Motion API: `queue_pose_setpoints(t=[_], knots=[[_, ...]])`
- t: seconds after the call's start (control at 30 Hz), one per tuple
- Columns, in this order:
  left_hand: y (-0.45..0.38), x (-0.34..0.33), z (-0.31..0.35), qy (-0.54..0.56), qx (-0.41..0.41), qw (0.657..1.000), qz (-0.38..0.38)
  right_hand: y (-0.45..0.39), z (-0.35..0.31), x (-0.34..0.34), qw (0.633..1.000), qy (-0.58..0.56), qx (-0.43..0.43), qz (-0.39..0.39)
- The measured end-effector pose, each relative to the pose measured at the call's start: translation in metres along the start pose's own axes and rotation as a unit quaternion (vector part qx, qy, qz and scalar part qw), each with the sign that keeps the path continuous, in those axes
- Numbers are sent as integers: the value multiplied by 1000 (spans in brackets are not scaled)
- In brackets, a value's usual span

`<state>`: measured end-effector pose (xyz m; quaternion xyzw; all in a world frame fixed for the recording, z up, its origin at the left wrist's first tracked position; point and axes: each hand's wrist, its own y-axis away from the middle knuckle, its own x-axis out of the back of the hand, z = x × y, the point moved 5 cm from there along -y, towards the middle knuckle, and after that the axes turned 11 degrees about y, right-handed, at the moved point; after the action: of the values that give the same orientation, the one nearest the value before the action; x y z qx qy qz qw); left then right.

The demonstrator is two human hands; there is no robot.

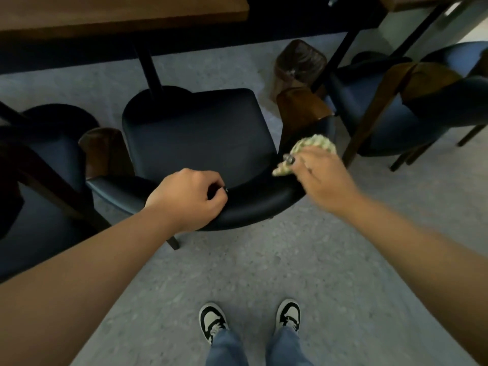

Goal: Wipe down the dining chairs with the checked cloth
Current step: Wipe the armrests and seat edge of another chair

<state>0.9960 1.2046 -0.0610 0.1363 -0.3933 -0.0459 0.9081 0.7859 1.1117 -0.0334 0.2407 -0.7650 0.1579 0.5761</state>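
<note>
Left hand (188, 198) is planted on the curved backrest of the middle chair (195, 138), fingers curled over the top edge of the dark padding and gripping it. Just beyond those knuckles lies the dark blue seat, with the black table post (148, 67) rising farther ahead of the hand.

Over to the right hand (320, 171) — it has the checked cloth (314, 146) bunched under the palm, fingers wrapped round it, a pale green-and-white wad poking out past the fingertips and another corner trailing beneath the thumb side. The cloth sits against the chair's right end, where the padded back curves round to meet the brown wooden arm (298, 112) just ahead of the hand. The picture is blurred here, so exactly how the fingers lie on the fabric is hard to read.

The two hands are near each other on the same backrest, left at its middle, right at its far end.

Out to the right of the cloth hand stands another chair (396, 114); out to the left of the gripping hand, a third one (52, 154). Below both wrists — grey speckled floor (264, 260) and a pair of black-and-white sneakers (212, 319).
</note>
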Motion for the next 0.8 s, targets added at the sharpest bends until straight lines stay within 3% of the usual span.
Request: queue_pose_setpoints(t=[0.1, 0.23, 0.3, 0.4, 0.47, 0.57, 0.7, 0.8], knots=[[4, 6, 3, 15, -28, 996, 78, 8, -30, 6, 998, -15, 57, -9], [9, 10, 4, 39, -58, 989, 129, -32, -1, 27, 995, 102, -4, 17], [14, 13, 4, 47, -71, 983, 163, -30, 10, 21, 986, 161, -33, -13], [18, 15, 4, 55, -84, 975, 200, -10, -18, -6, 984, 173, -16, -44], [20, 18, 4, 61, -96, 969, 222, 9, -60, -19, 980, 196, 26, -8], [32, 36, -18, 29, -74, 966, 245, 25, -110, -20, 990, 117, -28, 75], [55, 78, -101, -15, 36, 969, 245, -1, -161, -38, 994, -89, -63, 13], [69, 97, -129, 54, 74, 978, 186, -45, -225, -64, 998, -62, -9, -16]])
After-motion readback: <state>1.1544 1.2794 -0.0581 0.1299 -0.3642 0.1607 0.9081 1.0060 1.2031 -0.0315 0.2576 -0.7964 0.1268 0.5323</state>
